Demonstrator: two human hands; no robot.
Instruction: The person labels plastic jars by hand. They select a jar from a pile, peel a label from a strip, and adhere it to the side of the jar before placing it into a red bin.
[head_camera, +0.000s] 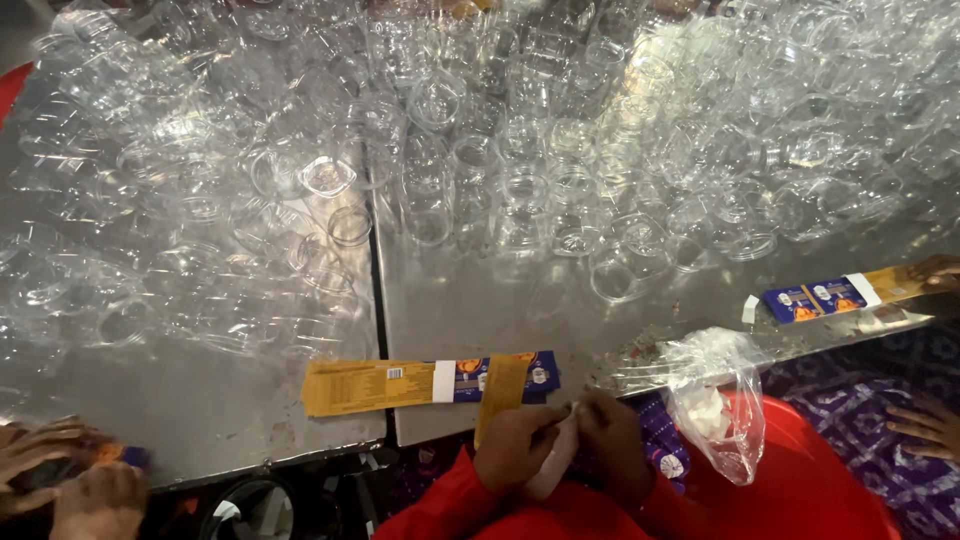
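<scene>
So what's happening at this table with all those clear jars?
A person in red sleeves holds a small white piece between the left hand and right hand at the edge of a metal table. Yellow and blue labels lie flat just ahead, beyond them a mass of empty clear jars. Other people's hands work at both sides.

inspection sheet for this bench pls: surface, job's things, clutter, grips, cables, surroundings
surface: metal table, two sheets, seam between them.
job's things: left hand and right hand pinch a white strip at the near edge; yellow-and-blue labels lie flat beside.
clutter: clear plastic jars crowd the far side; plastic bag.
grips: both shut on the strip.
cables: nothing seen.
surroundings: red tub; other people's hands left and right.
</scene>
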